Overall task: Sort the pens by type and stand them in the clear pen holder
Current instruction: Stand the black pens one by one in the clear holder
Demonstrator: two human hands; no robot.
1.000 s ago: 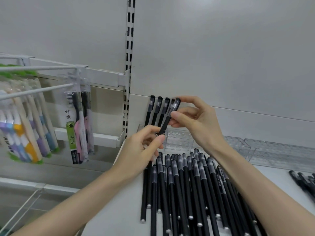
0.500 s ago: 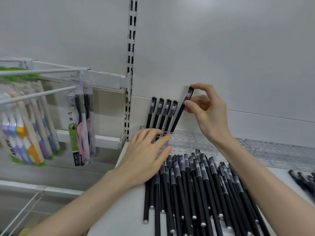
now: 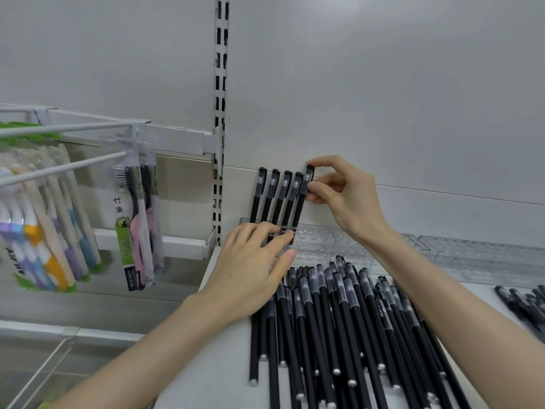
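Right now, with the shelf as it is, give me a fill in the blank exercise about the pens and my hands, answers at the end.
1. The right hand pinches the pen at the ____ end of the standing row.
2. Counting that pen, ____ pens stand in the clear pen holder.
3. The loose pens lying on the shelf are all ____ in colour.
4. The left hand grips ____; its straight fingers rest at the holder's front.

Missing words: right; five; black; nothing.

the right hand (image 3: 348,202) has stood its pen (image 3: 300,202) in the holder (image 3: 318,240), beside the four others (image 3: 282,199). the left hand (image 3: 250,270) has let go and lies flat against the holder.
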